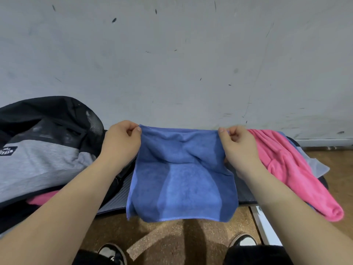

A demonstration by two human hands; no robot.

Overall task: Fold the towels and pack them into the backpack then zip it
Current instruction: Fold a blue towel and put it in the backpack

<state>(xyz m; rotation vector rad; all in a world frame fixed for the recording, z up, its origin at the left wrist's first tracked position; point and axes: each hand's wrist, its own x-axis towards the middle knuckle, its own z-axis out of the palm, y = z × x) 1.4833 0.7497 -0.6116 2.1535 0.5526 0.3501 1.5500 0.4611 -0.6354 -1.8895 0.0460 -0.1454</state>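
Black-and-white shoes [112,253] lowest in my view, left hand [122,142] pinching one top corner of the blue towel [181,178], right hand [238,146] pinching the other, towel hanging between them, pink towel [298,173] just right of the right hand, backpack [47,140] left of the left hand

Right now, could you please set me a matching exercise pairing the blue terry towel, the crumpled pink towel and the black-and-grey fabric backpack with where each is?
Things:
1 blue terry towel
2 crumpled pink towel
3 black-and-grey fabric backpack

Places:
A lying at the left
B heaped at the right
C pinched at its top corners by the left hand and right hand

Pairs: 1-C, 2-B, 3-A.
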